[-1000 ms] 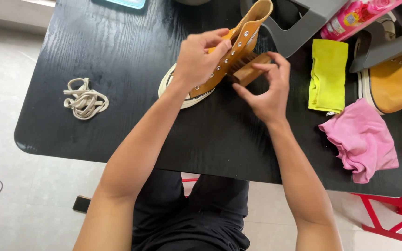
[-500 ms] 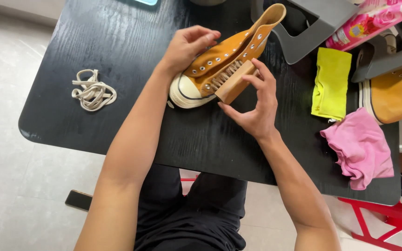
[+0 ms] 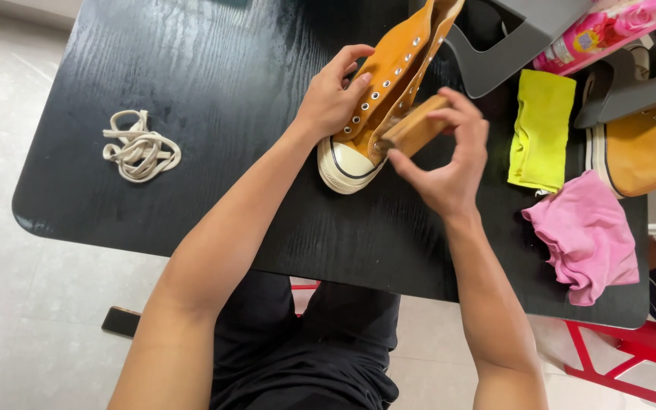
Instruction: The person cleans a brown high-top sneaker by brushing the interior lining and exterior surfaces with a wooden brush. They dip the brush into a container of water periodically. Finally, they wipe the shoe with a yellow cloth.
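Left hand (image 3: 333, 99) steadies sneaker (image 3: 389, 83) mid-table (edges far); right hand (image 3: 443, 163) probably brushing.

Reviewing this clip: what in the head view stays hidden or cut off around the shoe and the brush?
- Brush: bristles hidden between the mustard high-top shoe and the right hand.
- Shoe: collar cut off by the top edge; its far side is covered by the left hand.
- Second shoe: cut off by the right edge and partly under a grey stand.
- Pink bottle: cut by the top edge.
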